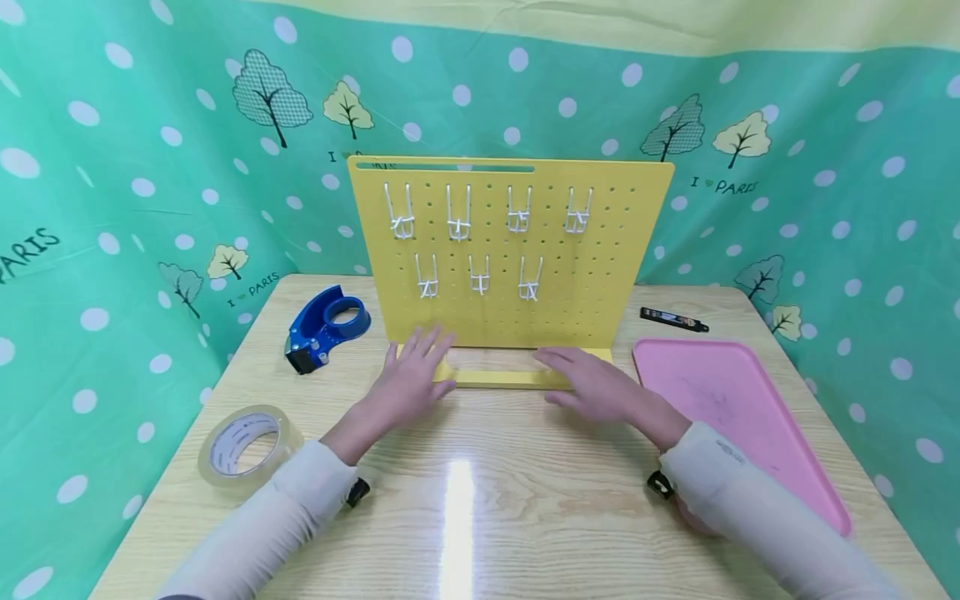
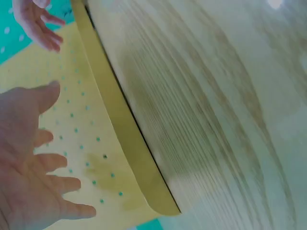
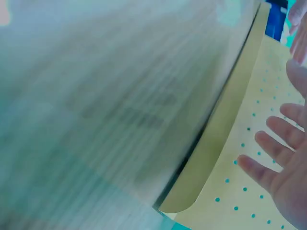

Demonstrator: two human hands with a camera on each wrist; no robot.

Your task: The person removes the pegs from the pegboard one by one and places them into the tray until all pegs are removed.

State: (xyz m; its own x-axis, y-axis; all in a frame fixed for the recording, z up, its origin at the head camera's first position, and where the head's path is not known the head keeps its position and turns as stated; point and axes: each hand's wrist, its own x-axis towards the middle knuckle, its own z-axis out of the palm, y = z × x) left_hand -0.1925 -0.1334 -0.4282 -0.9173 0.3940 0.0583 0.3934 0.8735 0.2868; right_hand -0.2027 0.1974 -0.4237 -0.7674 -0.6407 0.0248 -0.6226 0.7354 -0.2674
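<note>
Sleeves are being held before the yellow pegboard, hands spread, ungripping; its placement is seemingly being adjusted, two-handed contact likely being needed next.

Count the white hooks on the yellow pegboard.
7 white hooks on the yellow pegboard: four across the upper row, three in the lower. The left hand covers a bit of the board's bottom edge, but hidden hooks seem unlikely.

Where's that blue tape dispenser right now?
In the head view, the blue tape dispenser sits on the left, beyond the clear tape roll and left of the yellow pegboard.
</note>
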